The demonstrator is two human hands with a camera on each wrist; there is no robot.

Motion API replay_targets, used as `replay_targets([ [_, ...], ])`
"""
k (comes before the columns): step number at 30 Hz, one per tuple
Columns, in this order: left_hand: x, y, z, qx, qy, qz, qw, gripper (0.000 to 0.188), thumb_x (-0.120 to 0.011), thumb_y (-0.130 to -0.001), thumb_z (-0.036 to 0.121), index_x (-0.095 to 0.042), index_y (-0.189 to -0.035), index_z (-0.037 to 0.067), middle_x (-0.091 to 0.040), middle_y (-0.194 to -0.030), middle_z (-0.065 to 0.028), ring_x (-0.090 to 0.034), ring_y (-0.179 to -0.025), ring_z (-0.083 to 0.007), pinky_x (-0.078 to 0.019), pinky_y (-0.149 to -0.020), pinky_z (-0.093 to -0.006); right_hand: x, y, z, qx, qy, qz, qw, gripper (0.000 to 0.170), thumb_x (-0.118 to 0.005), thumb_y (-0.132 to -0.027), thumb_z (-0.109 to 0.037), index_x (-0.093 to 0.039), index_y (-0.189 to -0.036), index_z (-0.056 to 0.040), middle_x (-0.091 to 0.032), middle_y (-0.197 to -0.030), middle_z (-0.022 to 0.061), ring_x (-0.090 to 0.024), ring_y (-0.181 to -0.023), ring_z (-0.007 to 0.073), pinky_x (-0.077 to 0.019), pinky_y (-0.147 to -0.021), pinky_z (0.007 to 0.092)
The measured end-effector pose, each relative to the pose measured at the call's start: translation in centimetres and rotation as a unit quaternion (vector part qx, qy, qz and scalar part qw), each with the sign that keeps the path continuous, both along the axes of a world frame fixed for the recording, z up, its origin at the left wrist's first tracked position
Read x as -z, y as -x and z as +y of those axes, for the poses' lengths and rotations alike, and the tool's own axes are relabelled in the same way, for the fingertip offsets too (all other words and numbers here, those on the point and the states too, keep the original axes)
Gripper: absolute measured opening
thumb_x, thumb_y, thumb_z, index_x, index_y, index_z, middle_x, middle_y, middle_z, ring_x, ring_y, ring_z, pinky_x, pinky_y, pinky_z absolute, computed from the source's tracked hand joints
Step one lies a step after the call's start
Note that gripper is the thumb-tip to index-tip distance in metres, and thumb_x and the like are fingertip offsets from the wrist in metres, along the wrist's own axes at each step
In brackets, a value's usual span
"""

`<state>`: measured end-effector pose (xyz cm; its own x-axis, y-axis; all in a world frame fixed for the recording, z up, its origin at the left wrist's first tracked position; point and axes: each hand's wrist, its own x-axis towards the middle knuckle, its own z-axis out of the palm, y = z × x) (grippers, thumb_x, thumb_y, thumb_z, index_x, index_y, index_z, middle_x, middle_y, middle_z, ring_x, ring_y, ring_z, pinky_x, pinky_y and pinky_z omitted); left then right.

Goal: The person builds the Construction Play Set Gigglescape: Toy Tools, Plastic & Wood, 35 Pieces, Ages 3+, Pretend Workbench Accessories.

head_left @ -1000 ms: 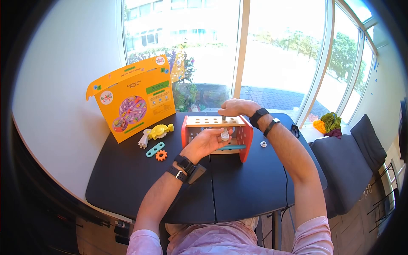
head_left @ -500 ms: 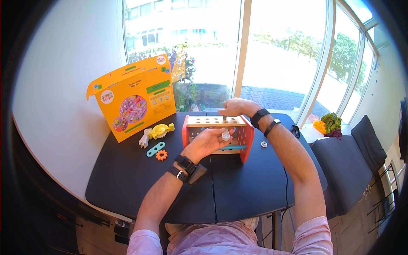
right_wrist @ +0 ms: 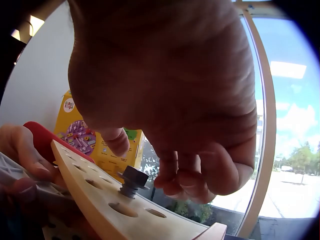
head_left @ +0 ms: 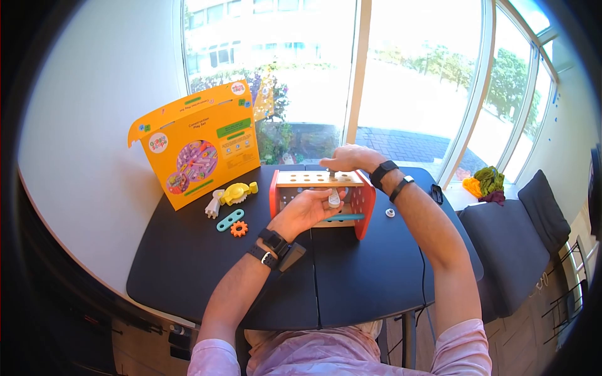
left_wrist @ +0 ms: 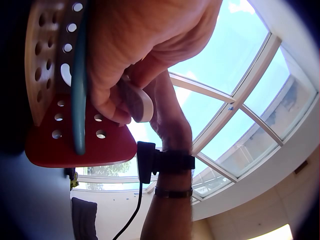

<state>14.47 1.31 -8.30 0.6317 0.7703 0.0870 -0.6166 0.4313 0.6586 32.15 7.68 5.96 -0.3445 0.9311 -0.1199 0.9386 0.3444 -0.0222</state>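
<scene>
A wooden toy workbench with red end panels [head_left: 362, 213] and a pale, holed top board [head_left: 301, 179] stands before me. A dark grey bolt [right_wrist: 133, 181] stands in a hole of that board, its head and some thread above the wood. My right hand [head_left: 354, 158] is over the bolt; in the right wrist view thumb and loosely bent fingers lie on either side, with gaps between them and its head. My left hand [head_left: 304, 212] grips a light grey toy piece [head_left: 333, 198] with a rounded end, below the front of the top board; fingers hide part of it.
A yellow play-set box [head_left: 207, 147] stands at the back left. Near it lie a yellow toy piece [head_left: 236, 193], a whitish piece [head_left: 214, 205], a teal strip [head_left: 230, 220] and an orange gear [head_left: 239, 229]. A small white piece [head_left: 390, 213] lies right of the bench.
My right hand has shifted slightly and its fingers have turned about the bolt. My left hand keeps its hold on the grey piece in nearly the same place.
</scene>
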Motion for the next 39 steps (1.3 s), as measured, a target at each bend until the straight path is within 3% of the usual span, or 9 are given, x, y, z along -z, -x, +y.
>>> replay_targets([
  [8, -0.2, 0.0, -0.2, -0.005, 0.008, 0.002, 1.000, 0.037, -0.059, -0.114, 0.006, -0.054, -0.150, 0.000, -0.071, -0.137, -0.0178, -0.072, -0.128, -0.0284, -0.0592, -0.113, -0.0489, 0.2, -0.2, 0.4, 0.008, 0.019, 0.008, 1.000, 0.067, -0.050, -0.107, -0.064, -0.086, -0.121, -0.0082, -0.081, -0.121, 0.0224, -0.076, -0.116, 0.0401, -0.0584, -0.099, 0.0507],
  [11, -0.1, 0.0, -0.2, -0.002, 0.004, -0.001, 1.000, 0.037, -0.059, -0.114, 0.006, -0.053, -0.150, 0.000, -0.070, -0.137, -0.0181, -0.072, -0.128, -0.0285, -0.0592, -0.113, -0.0490, 0.8, -0.7, 1.0, -0.048, 0.012, 0.045, 0.998, 0.069, -0.051, -0.107, -0.066, -0.086, -0.122, -0.0087, -0.082, -0.117, 0.0225, -0.077, -0.113, 0.0396, -0.0587, -0.096, 0.0510],
  [14, -0.2, 0.0, -0.2, -0.003, 0.008, -0.003, 1.000, 0.038, -0.059, -0.114, 0.006, -0.052, -0.151, 0.000, -0.070, -0.137, -0.0183, -0.072, -0.128, -0.0287, -0.0595, -0.113, -0.0494, 0.4, -0.2, 0.9, 0.013, 0.042, -0.001, 0.999, 0.073, -0.049, -0.107, -0.070, -0.085, -0.122, -0.0077, -0.082, -0.115, 0.0224, -0.077, -0.112, 0.0394, -0.0586, -0.094, 0.0507],
  [17, -0.1, 0.0, -0.3, 0.000, 0.007, -0.006, 1.000, 0.038, -0.059, -0.114, 0.005, -0.051, -0.151, 0.000, -0.070, -0.137, -0.0183, -0.072, -0.128, -0.0289, -0.0596, -0.113, -0.0499, 1.2, -0.8, 1.3, -0.051, -0.008, 0.038, 0.998, 0.077, -0.046, -0.109, -0.072, -0.085, -0.122, -0.0068, -0.082, -0.115, 0.0221, -0.076, -0.113, 0.0390, -0.0582, -0.094, 0.0503],
  [20, -0.1, 0.0, -0.1, 0.004, 0.008, -0.006, 1.000, 0.038, -0.058, -0.114, 0.005, -0.051, -0.151, 0.000, -0.069, -0.137, -0.0182, -0.072, -0.128, -0.0290, -0.0597, -0.113, -0.0501, 1.0, -0.2, 1.8, 0.007, 0.066, -0.022, 0.998, 0.077, -0.045, -0.109, -0.070, -0.085, -0.121, -0.0059, -0.082, -0.117, 0.0220, -0.076, -0.115, 0.0387, -0.0578, -0.095, 0.0499],
  [26, -0.2, 0.0, -0.3, 0.004, 0.000, -0.006, 1.000, 0.037, -0.058, -0.114, 0.006, -0.052, -0.150, 0.000, -0.070, -0.137, -0.0181, -0.072, -0.128, -0.0289, -0.0598, -0.113, -0.0498, 1.0, -0.6, 1.2, -0.037, 0.035, 0.030, 0.998, 0.075, -0.046, -0.109, -0.069, -0.084, -0.122, -0.0053, -0.081, -0.122, 0.0231, -0.075, -0.117, 0.0398, -0.0575, -0.097, 0.0516],
  [29, -0.3, 0.1, -0.3, 0.000, 0.004, -0.002, 1.000, 0.037, -0.057, -0.115, 0.006, -0.052, -0.150, 0.000, -0.070, -0.136, -0.0180, -0.072, -0.128, -0.0289, -0.0597, -0.113, -0.0500, 0.1, 0.1, 0.9, 0.034, 0.079, -0.031, 0.996, 0.073, -0.048, -0.109, -0.066, -0.082, -0.128, -0.0048, -0.080, -0.126, 0.0228, -0.075, -0.118, 0.0390, -0.0573, -0.098, 0.0520],
  [35, -0.3, 0.0, -0.4, -0.005, 0.008, -0.001, 1.000, 0.037, -0.057, -0.115, 0.006, -0.051, -0.151, 0.000, -0.070, -0.137, -0.0185, -0.072, -0.128, -0.0294, -0.0594, -0.113, -0.0500, 0.5, -0.1, 0.9, 0.008, 0.084, -0.002, 0.996, 0.074, -0.050, -0.107, -0.066, -0.080, -0.131, -0.0031, -0.079, -0.130, 0.0233, -0.075, -0.121, 0.0371, -0.0573, -0.099, 0.0514],
  [39, -0.3, 0.0, -0.4, -0.005, 0.007, 0.000, 1.000, 0.038, -0.057, -0.115, 0.006, -0.051, -0.151, 0.000, -0.070, -0.137, -0.0186, -0.072, -0.128, -0.0298, -0.0595, -0.113, -0.0499, 0.7, -0.1, 0.6, 0.002, 0.015, -0.007, 1.000, 0.069, -0.050, -0.106, -0.062, -0.083, -0.124, -0.0035, -0.081, -0.122, 0.0247, -0.077, -0.115, 0.0383, -0.0582, -0.096, 0.0521],
])
